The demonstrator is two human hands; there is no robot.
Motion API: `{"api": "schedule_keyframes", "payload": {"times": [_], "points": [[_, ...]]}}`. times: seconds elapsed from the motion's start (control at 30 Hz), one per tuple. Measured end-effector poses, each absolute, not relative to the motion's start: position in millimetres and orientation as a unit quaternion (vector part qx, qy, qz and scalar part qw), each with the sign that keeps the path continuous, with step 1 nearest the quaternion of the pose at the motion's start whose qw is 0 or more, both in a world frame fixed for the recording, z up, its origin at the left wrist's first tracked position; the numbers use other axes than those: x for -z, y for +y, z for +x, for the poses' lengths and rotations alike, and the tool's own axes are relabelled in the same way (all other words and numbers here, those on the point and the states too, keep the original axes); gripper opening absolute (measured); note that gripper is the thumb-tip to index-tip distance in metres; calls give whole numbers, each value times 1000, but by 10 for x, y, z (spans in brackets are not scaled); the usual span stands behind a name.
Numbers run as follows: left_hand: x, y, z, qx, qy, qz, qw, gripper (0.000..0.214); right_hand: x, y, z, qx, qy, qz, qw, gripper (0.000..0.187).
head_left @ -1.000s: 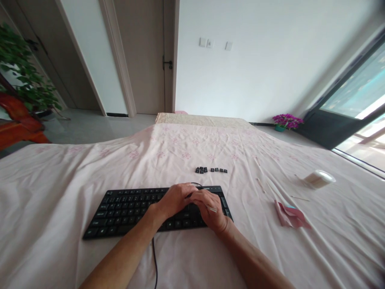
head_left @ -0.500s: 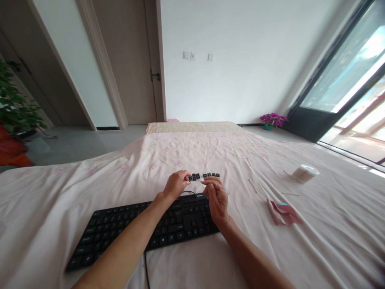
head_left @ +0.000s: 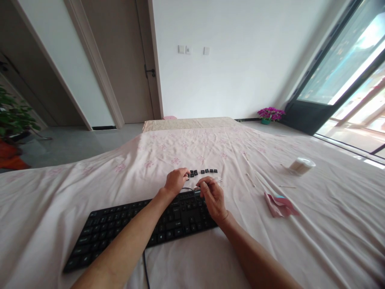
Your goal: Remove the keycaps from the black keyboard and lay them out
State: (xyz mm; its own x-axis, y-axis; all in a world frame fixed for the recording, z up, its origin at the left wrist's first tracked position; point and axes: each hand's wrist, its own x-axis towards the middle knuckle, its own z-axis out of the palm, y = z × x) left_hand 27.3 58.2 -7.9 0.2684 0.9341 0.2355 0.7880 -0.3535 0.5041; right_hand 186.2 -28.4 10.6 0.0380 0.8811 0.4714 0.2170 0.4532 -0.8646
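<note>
Keyboard (head_left: 135,222), black and stiff, lies near left on the sheet (head_left: 60,200), with both wrists over its right end. Just beyond it the left hand (head_left: 176,180) has its fingers curled together at the left end of a row of loose keycaps (head_left: 207,171); whether it grips one I cannot tell, but they look tiny, light, hard and slick, best pinched by opposite sides. Further right, the right hand (head_left: 212,196) pinches a thin pale stick (head_left: 217,179), probably light and easily bent.
</note>
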Motion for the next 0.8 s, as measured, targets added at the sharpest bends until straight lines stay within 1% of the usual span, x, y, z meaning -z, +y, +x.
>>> {"api": "schedule_keyframes", "payload": {"times": [0.1, 0.2, 0.27, 0.4, 0.53, 0.63, 0.8], "points": [[23, 518, 249, -260, 551, 780, 143, 20, -132, -316, 1905, -277, -683, -421, 529, 25], [-53, 383, 207, -301, 534, 775, 151, 15, -131, -344, 1928, -280, -709, -404, 505, 29], [-105, 256, 166, -326, 499, 781, 188, 13, -133, -369, 1924, -285, -720, -393, 495, 30], [-180, 7, 48, -318, 431, 791, 295, 13, -157, -415, 1875, -297, -737, -381, 473, 30], [-174, -123, -83, -318, 395, 791, 342, 15, -159, -423, 1817, -290, -756, -362, 462, 31], [-126, -157, -135, -288, 387, 809, 335, 19, -122, -406, 1788, -282, -765, -354, 458, 29], [-55, -182, -97, -239, 402, 843, 264, 16, -50, -380, 1747, -268, -793, -331, 435, 24]]}}
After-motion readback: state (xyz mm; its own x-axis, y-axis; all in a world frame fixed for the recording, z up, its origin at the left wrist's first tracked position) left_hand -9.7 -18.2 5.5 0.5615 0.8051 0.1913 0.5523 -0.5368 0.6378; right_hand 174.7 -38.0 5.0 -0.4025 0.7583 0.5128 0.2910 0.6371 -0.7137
